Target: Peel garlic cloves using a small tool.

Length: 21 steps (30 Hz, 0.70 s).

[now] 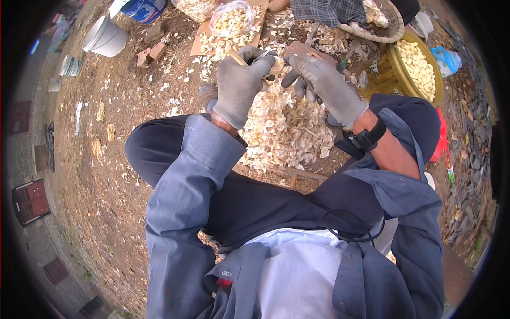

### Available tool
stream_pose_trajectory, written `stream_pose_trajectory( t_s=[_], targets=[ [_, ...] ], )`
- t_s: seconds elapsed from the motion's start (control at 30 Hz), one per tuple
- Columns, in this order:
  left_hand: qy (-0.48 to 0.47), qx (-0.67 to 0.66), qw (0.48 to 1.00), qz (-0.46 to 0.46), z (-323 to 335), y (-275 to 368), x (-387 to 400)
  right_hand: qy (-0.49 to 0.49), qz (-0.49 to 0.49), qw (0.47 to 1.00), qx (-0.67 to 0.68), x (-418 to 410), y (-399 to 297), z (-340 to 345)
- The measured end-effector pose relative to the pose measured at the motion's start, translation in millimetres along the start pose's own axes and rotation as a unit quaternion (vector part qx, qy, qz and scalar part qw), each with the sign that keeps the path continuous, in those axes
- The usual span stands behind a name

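My left hand, in a grey work glove, grips a slim tool with a pale wooden handle, apparently a small knife; a thin grey edge shows above the thumb. A piece of garlic with papery skin sits at the left thumb and fingertips. Just right of it, my gloved right hand has its fingers bent and apart, with nothing visible in them. Beneath both hands a heap of garlic skins lies on the ground between my knees.
A yellow bucket of peeled cloves stands right. A woven basket holds garlic bulbs. Ahead, a bag of cloves rests on cardboard. Left are broken bricks and a white bucket.
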<state>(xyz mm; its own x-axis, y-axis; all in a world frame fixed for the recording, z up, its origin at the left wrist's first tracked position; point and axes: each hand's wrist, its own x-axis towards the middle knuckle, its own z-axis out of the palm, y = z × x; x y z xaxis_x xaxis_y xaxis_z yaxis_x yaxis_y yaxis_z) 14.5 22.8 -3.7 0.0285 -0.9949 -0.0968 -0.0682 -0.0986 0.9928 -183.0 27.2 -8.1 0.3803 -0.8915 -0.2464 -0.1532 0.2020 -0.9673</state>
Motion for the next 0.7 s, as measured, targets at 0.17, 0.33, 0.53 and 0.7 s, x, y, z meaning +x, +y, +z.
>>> stream_pose_trajectory(
  t_s=[0.17, 0.33, 0.53, 0.7],
  targets=[
    [0.014, 0.057, 0.997, 0.051, -1.3, -7.0, -0.3, 0.000, 0.014, 1.000, 0.011, -4.8, -2.2, 9.2],
    [0.026, 0.090, 0.991, 0.097, 2.3, -6.6, -3.6, -0.020, 0.022, 1.000, 0.002, -8.1, -6.2, 10.5],
    [0.058, 0.166, 0.965, 0.194, 5.1, -13.3, -3.0, -0.014, 0.012, 1.000, 0.013, -6.4, -2.6, 13.1],
    [0.055, 0.196, 0.952, 0.229, 5.3, -14.9, -4.8, -0.007, 0.035, 0.999, 0.036, -6.6, -7.0, 17.2]
  ],
)
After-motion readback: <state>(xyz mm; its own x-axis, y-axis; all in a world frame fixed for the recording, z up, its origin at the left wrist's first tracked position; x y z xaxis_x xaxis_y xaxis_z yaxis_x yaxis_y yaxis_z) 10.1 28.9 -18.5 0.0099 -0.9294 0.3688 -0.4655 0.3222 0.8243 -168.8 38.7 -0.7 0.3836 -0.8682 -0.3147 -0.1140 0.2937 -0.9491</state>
